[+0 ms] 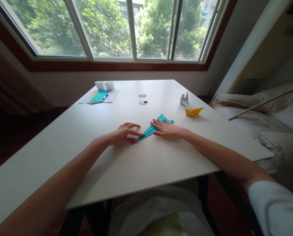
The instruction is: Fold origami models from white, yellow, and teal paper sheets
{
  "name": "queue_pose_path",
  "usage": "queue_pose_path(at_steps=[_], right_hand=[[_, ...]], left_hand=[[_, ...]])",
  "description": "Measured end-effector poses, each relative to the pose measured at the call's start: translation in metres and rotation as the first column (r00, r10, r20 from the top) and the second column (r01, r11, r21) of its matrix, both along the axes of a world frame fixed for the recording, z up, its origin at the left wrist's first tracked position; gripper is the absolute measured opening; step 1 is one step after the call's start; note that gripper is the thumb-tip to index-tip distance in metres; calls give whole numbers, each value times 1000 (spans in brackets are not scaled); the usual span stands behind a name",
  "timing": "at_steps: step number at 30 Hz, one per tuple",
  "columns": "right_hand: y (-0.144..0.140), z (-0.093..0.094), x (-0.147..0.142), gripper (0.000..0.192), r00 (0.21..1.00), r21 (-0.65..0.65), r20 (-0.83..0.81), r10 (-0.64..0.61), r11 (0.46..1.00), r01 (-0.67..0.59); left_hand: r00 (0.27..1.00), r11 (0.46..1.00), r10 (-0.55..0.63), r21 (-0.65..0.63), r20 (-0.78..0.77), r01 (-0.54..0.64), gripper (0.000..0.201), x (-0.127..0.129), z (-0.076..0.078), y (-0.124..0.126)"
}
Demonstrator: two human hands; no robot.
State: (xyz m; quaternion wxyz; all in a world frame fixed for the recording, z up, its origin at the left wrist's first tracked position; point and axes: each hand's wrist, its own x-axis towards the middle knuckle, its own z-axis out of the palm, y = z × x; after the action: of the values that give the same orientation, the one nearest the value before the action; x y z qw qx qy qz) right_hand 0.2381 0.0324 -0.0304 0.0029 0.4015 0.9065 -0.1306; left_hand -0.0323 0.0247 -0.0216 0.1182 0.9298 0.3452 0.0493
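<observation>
A folded blue paper (149,130) lies flat on the white table, long and narrow, tapering to a point at its near left end. Its wider far end shows several folded flaps. My right hand (168,129) rests flat over the wide part with fingers stretched out, covering some of the folds. At the narrow end my left hand (125,133) touches the paper with a fingertip, its fingers apart. To the right, beyond my right hand, stand a yellow paper boat (194,112) and a white folded paper figure (184,99).
On the white table (107,177), sheets of blue paper (100,96) and a pen (106,96) lie at the far left beside two white containers (104,85). Two round inserts (143,102) are set in the tabletop. A covered sofa (235,106) stands right of the table.
</observation>
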Motion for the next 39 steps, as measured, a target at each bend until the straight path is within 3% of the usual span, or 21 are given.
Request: queue_pose_path(at_steps=[6,13,17,21,27,31,34,39], right_hand=[[15,1,19,77,992,-3,22,-123,992,123],[14,-1,24,69,991,91,19,-133,987,131],[8,1,20,65,983,209,25,-183,962,174],[3,1,16,65,973,278,33,-230,937,213],[2,-2,14,67,963,286,39,-267,926,245],[4,3,21,75,983,243,20,-184,954,174],[8,11,34,84,996,182,-44,-79,980,85],[19,19,58,60,975,65,-220,-35,997,51]], left_hand=[[999,998,-10,-56,-49,7,38,-3,1,0],[1000,995,6,-97,-10,-7,38,-4,6,-7],[991,998,36,-53,125,-29,37,12,12,-19],[986,991,126,24,114,-129,42,30,15,-34],[957,980,156,85,244,-182,42,37,4,-34],[959,973,89,181,268,-141,26,38,2,-31],[966,951,88,267,242,-154,25,38,5,-31],[923,895,258,290,284,-339,24,30,6,-26]])
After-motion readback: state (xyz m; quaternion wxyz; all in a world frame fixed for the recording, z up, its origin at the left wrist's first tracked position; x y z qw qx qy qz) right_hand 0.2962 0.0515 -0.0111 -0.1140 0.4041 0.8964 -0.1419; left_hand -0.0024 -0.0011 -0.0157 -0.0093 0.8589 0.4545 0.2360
